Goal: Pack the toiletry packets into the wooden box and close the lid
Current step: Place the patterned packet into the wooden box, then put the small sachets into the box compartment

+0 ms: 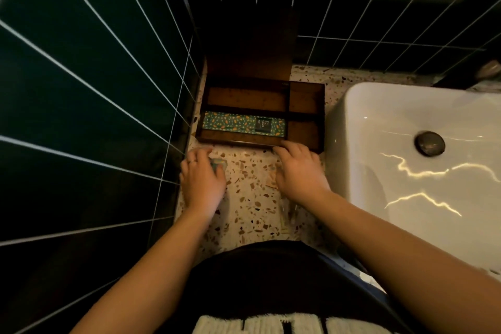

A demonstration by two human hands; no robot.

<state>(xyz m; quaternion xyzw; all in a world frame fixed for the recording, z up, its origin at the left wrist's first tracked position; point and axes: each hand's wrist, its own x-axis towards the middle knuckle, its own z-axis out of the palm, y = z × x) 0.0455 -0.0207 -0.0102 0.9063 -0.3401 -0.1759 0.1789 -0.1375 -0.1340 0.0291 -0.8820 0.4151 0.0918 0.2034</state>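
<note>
A dark wooden box (306, 102) stands open on the terrazzo counter (249, 198), its lid (249, 43) upright against the tiled wall. A long green patterned packet (238, 122) lies in the front-left compartment; the other compartments look bare. My left hand (202, 179) rests palm down on a small greenish packet (218, 163) in front of the box's left end. My right hand (296, 171) lies flat over a tan packet (272, 177), fingertips at the box's front rim. Whether either hand grips its packet is hidden.
A white sink basin (406, 165) with a dark drain plug (429, 143) fills the right side, close to the box. Dark green tiled walls (95, 89) close in on the left and behind. A thin pale packet (284, 221) lies near the counter's front.
</note>
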